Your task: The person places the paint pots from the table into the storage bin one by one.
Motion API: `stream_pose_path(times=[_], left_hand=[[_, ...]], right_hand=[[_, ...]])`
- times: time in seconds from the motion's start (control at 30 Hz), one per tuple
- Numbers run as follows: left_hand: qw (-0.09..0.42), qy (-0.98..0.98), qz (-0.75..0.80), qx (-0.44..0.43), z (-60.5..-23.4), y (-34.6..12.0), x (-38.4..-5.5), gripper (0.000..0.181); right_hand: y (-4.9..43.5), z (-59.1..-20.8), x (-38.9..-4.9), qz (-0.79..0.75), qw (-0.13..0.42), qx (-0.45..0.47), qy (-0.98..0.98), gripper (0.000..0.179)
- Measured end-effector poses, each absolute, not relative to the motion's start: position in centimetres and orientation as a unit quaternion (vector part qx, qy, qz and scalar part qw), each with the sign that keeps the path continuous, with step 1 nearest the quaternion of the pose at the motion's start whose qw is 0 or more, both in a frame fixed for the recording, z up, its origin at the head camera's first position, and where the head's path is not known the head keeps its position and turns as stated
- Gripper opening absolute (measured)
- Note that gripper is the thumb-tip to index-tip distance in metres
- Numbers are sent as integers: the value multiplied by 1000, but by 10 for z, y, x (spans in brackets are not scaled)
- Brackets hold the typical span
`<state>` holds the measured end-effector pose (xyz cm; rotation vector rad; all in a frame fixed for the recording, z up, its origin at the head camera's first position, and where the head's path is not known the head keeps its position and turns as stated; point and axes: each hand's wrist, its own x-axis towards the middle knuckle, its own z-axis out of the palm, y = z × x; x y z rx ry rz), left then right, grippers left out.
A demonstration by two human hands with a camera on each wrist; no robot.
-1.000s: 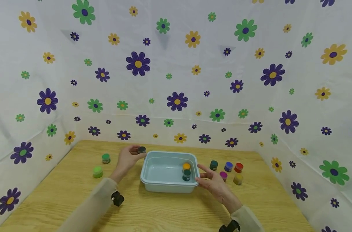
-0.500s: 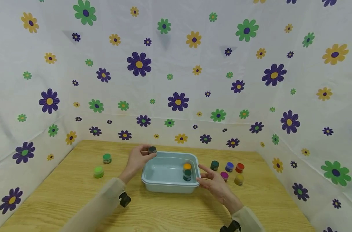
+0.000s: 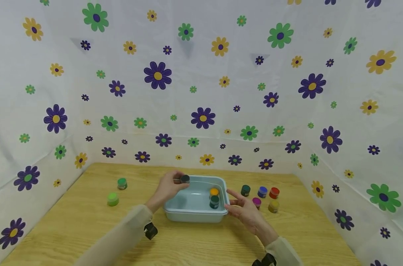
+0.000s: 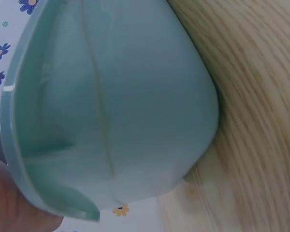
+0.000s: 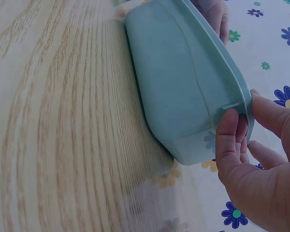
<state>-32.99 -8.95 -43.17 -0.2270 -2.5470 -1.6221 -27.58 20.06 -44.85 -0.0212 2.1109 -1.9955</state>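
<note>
A small paint jar with a dark lid (image 3: 185,179) is pinched in my left hand (image 3: 168,188), above the left part of a pale blue plastic tub (image 3: 195,217). In the left wrist view the tub's outer wall (image 4: 150,96) fills most of the picture and part of the left hand (image 4: 14,203) shows past its rim. My right hand (image 3: 249,214) grips the rim at the tub's right end; the right wrist view shows its fingers and thumb on both sides of that rim (image 5: 249,106). Inside the tub stand an orange-lidded jar (image 3: 214,191) and a dark green jar (image 3: 214,202).
Right of the tub stand a dark green jar (image 3: 245,190), a blue jar (image 3: 262,191), a red jar (image 3: 274,192), a magenta jar (image 3: 256,202) and a yellow jar (image 3: 273,206). Left are a green jar (image 3: 122,183) and a light green jar (image 3: 113,199). Flowered cloth (image 3: 201,92) surrounds the wooden table (image 3: 201,244).
My left hand has carried the dark-lidded jar rightward, from beside the tub's back left corner to above its inside. The right hand has stayed at the rim.
</note>
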Motion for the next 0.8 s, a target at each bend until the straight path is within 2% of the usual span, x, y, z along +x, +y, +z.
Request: stream_pose_path(times=[0.67,0.8], left_hand=[[-50,-869,-473,-134,-447,-62,-330,33],[-58,-867,-472,-149,-443,-58,-333,32]], right_hand=[[203,-452,-274,-683,126,-21,719,70],[203,-450,-276,-683,116,-19,721,69]])
